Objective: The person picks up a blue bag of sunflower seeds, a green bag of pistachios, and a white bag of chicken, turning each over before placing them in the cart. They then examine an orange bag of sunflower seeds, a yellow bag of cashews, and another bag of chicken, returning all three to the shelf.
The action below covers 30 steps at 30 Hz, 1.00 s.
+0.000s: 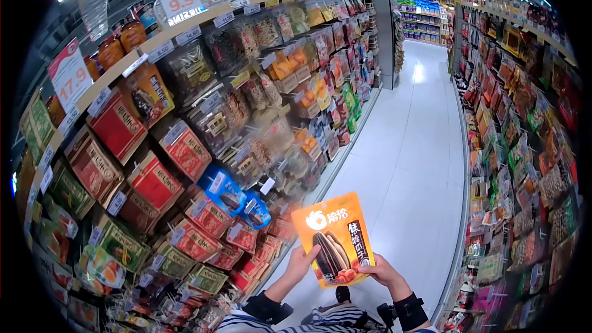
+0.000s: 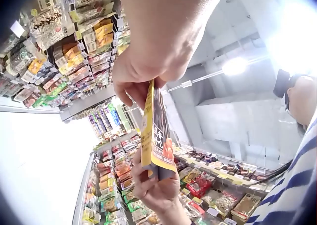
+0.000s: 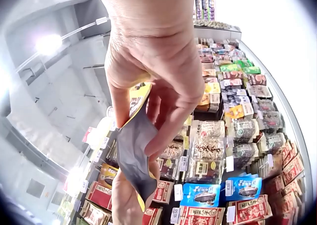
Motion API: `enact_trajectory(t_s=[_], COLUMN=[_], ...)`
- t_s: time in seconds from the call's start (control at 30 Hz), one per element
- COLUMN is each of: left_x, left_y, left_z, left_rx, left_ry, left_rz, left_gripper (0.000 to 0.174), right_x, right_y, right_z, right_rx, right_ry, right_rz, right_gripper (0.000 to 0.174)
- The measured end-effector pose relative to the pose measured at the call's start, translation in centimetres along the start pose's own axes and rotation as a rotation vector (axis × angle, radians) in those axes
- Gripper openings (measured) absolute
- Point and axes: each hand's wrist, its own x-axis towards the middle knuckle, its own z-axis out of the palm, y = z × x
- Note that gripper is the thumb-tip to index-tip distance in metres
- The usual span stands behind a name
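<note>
An orange bag of sunflower seeds (image 1: 333, 234) is held upright in front of the body, its printed front with large striped seeds facing up at the head camera. My left hand (image 1: 300, 266) grips its lower left edge, thumb lying on the front. On the opposite side my right hand (image 1: 383, 271) pinches the lower right edge, thumb also on top. In the left wrist view the bag (image 2: 157, 131) appears nearly edge-on between both hands. The right wrist view shows the bag's grey bottom fold (image 3: 136, 150), with the right hand's fingers (image 3: 168, 121) behind the bag.
A tall shelf of hanging snack packs (image 1: 203, 142) runs along the left, with red packs (image 1: 157, 179) and blue packs (image 1: 225, 194) near me. Another stocked shelf (image 1: 512, 166) lines the right. Between them a white tiled aisle floor (image 1: 407, 135) leads away to a far shelf.
</note>
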Motion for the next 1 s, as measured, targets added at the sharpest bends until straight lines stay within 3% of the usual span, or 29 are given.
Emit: enact_trajectory(t_s=[0.17, 0.3, 0.53, 0.63, 0.87, 1.0], left_x=[7.4, 10.3, 14.3, 16.3, 21.5, 24.4], left_y=[-0.2, 1.5, 1.2, 1.3, -0.3, 3.3], left_z=[-1.1, -1.6, -1.8, -0.9, 1.7, 6.1], left_rx=[-0.041, -0.065, 0.012, -0.055, 0.146, 0.151], left_ry=[-0.019, -0.079, -0.007, 0.037, 0.157, 0.164], left_rz=[-0.016, -0.046, -0.035, 0.016, 0.014, 0.008], left_gripper=[0.027, 0.024, 0.025, 0.022, 0.022, 0.022], right_x=[5.8, 8.8, 13.4, 15.7, 19.7, 21.4], right_y=[-3.4, -5.6, -8.0, -8.9, -13.6, -17.0], right_z=[-1.5, -2.7, -5.2, -7.3, -13.0, -17.0], right_rx=[0.076, 0.064, 0.021, -0.012, -0.067, -0.128], right_ry=[0.055, 0.062, -0.001, -0.043, -0.17, -0.186], right_rz=[-0.02, 0.0, 0.01, 0.006, 0.093, 0.137], right_gripper=[0.04, 0.035, 0.037, 0.034, 0.036, 0.033])
